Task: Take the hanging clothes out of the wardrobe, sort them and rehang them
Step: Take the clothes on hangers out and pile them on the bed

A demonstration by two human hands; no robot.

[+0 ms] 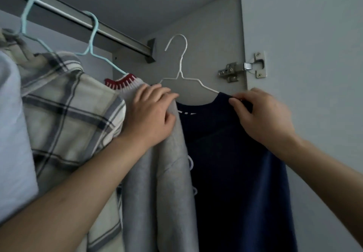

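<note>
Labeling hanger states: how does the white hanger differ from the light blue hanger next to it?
The white hanger is off the rail, its hook free in the air; the light blue hanger is hooked over the rail. The white hanger carries a navy top; the light blue hanger carries a grey sweater with a red-and-white collar. Both are thin wire hangers.

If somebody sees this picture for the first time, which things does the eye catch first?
First the white hanger at centre, its hook free of the rail, carrying a navy top. The right hand pinches the top's shoulder; the left hand lies on a grey sweater. A checked shirt hangs further left.
</note>
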